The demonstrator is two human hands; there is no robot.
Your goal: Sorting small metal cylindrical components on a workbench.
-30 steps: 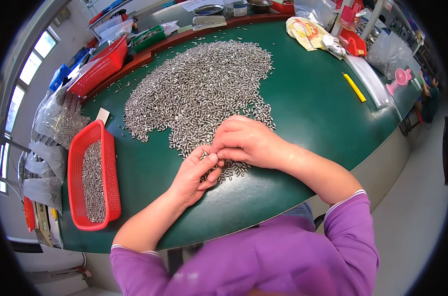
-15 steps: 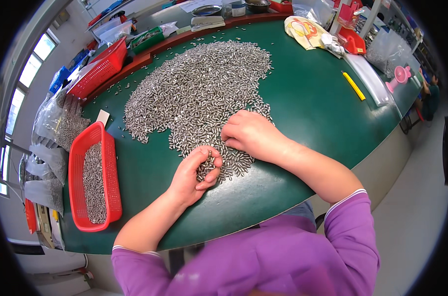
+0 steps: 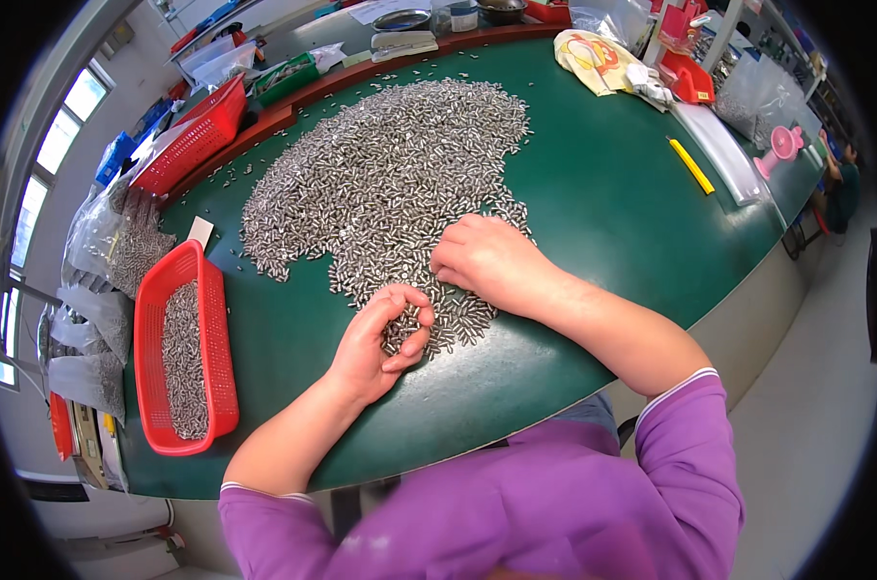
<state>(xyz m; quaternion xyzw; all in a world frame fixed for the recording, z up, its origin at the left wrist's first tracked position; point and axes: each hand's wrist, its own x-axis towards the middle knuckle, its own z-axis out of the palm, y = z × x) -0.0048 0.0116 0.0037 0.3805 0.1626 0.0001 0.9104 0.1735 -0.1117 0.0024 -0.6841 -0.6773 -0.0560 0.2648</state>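
A wide heap of small silvery metal pins [image 3: 390, 164] is spread over the green tabletop [image 3: 603, 193]. At the heap's near edge my left hand [image 3: 363, 350] is cupped, its fingers curled round a handful of the pins. My right hand [image 3: 488, 259] rests palm-down on the pins just to the right, fingers bent and drawn together. What its fingertips hold, if anything, is hidden beneath the hand. To the left of my left arm stands a long red plastic basket [image 3: 228, 387] with a layer of similar pins inside.
Clear bags of pins [image 3: 90, 382] lie beyond the basket. Another red basket [image 3: 192, 145] and a green bin [image 3: 288, 79] line the far left edge. A yellow cutter-like tool [image 3: 690, 166], a printed cloth [image 3: 598, 63] and a pink fan [image 3: 781, 147] are on the right. A person [image 3: 841, 188] sits far right.
Hardly anything differs. My right hand has shifted very slightly left over the pins, and my left hand stays curled in the same place.
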